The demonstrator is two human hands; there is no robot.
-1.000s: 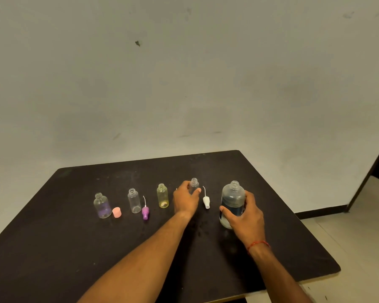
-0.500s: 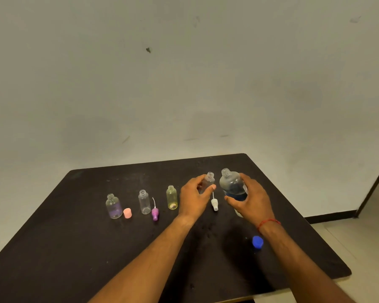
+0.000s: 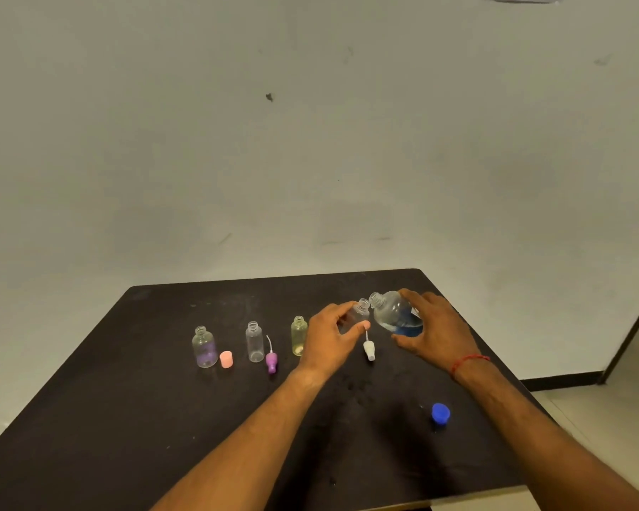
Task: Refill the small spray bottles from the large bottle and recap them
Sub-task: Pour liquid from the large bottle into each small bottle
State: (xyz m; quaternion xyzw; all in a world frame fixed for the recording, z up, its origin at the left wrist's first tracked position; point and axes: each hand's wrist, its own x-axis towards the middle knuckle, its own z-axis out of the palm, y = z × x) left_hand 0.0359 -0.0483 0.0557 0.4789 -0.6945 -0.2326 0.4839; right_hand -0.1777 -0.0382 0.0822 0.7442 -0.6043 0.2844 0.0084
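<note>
Lg clear round bottle (image 3: 393, 311) tilted, neck-to-neck w/ sm bottle (image 3: 358, 314).

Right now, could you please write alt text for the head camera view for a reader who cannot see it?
A person's right hand tilts a large bottle of blue liquid toward a small open bottle held in the left hand. Three more uncapped small bottles, loose caps and a blue cap sit on the black table.
</note>
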